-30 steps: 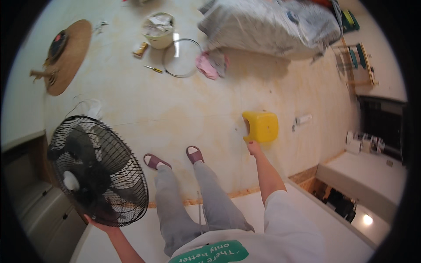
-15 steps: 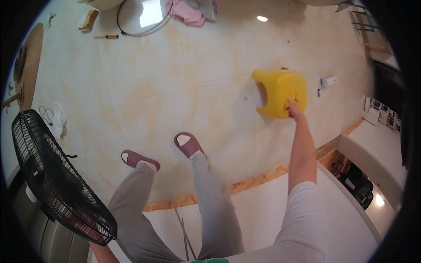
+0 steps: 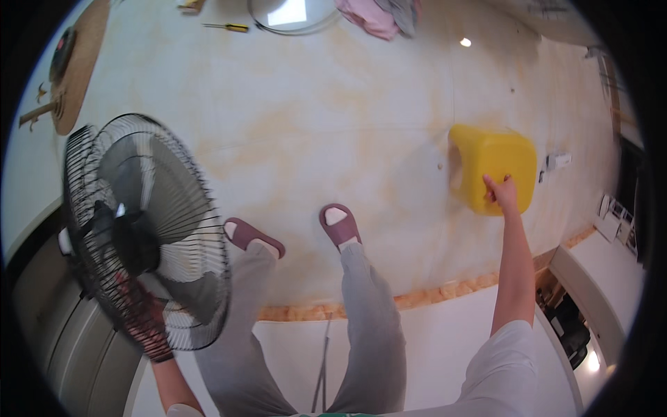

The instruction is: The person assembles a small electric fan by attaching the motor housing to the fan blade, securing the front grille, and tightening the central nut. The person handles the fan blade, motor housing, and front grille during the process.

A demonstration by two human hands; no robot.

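A black electric fan head (image 3: 132,240), with a round wire cage and dark blades, is held up at the left. My left hand (image 3: 144,316) grips its lower side and shows partly through the cage wires. A yellow plastic stool (image 3: 511,156) is over to the right, its seat facing up toward me and its legs pointing left. My right arm is stretched out to it, and my right hand (image 3: 501,191) grips the seat with fingers curled at its middle; the fingertips are partly hidden.
A screwdriver (image 3: 226,27), a round wire ring (image 3: 295,30) and a pink and grey cloth (image 3: 372,17) lie on the far floor. At the far left is a brown board (image 3: 80,69). A small white box (image 3: 558,161) lies beyond the stool.
The fan head has swung up and turned, so its round front now faces more toward me. My view has shifted left. My right hand stays on the stool.
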